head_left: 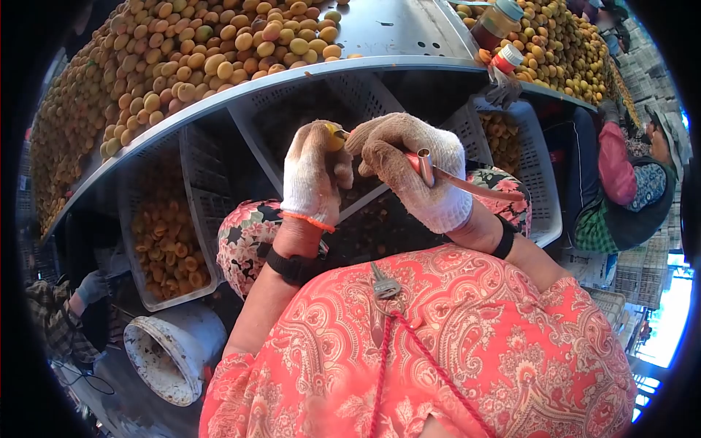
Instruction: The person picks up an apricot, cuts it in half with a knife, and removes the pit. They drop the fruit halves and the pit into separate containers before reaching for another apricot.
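Observation:
Both hands wear white gloves stained brown at the fingers. My left hand [315, 169] is closed around a yellow-orange fruit [335, 137], partly hidden by the fingers. Close beside it on the right, my right hand [415, 164] grips a tool [426, 166] with a pinkish-red handle and a metal tube end. A curved brownish strip extends from this hand toward the right. The right fingertips are near the fruit; whether they touch it is unclear. Below the hands is a dark crate area between the knees.
Whole fruits [219, 66] cover the metal table [409, 33]. Halved fruits fill a crate [212, 281] at left, above a dirty white bucket [198, 350]. Another crate [537, 175] stands right. Two jars rest near the table edge. Co-workers sit at both sides.

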`<state>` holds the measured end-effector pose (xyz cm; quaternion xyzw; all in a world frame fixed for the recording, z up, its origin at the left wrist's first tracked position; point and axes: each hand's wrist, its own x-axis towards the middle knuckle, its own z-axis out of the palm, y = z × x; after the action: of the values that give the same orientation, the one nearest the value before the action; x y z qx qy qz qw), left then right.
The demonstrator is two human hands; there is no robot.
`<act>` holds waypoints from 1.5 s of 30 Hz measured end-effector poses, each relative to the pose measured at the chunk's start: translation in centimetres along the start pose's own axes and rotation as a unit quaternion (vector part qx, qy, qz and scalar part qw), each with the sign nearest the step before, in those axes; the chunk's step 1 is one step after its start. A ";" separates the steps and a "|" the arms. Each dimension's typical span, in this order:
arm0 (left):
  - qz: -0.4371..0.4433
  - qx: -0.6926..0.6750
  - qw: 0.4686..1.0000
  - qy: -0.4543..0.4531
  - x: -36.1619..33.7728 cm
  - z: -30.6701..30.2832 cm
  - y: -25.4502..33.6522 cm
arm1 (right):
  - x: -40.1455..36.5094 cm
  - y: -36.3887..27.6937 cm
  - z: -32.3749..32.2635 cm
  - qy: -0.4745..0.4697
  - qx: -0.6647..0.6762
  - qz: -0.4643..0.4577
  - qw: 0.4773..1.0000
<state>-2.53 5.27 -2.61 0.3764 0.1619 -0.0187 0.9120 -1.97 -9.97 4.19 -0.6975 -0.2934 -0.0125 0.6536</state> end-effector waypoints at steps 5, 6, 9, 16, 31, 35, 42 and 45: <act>0.033 0.029 0.999 -0.001 0.1 -0.2 -0.3 | 0.0 0.5 0.3 -0.001 -0.023 -0.023 0.999; 0.047 0.050 0.998 -0.005 0.1 -0.2 -0.3 | 0.0 0.8 0.4 -0.001 -0.012 -0.012 1.000; 0.051 0.049 0.997 0.004 -0.1 0.0 0.0 | 0.0 0.8 0.5 -0.010 -0.008 0.000 1.000; 0.082 0.038 0.995 -0.034 0.9 -0.9 -1.3 | 0.5 1.7 1.1 -0.063 -0.169 -0.186 0.966; 0.183 0.141 0.970 -0.077 1.1 -2.2 -1.2 | 0.4 0.3 2.1 -0.030 -0.190 -0.146 0.970; 0.193 0.168 0.961 -0.103 1.6 -2.6 -1.7 | 0.2 -0.7 2.4 0.005 -0.192 -0.092 0.977; 0.183 0.202 0.957 -0.104 0.5 -1.3 -2.0 | 0.8 -1.6 1.7 0.013 -0.184 -0.031 0.982; 0.274 0.432 0.851 -0.122 0.2 -1.5 -2.2 | 0.7 -0.9 1.4 0.020 -0.260 -0.041 0.965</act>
<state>-3.09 4.75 -5.20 0.7562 -0.0845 0.1178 0.6381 -2.33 -8.45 5.08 -0.8304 -0.2953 -0.1286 0.4547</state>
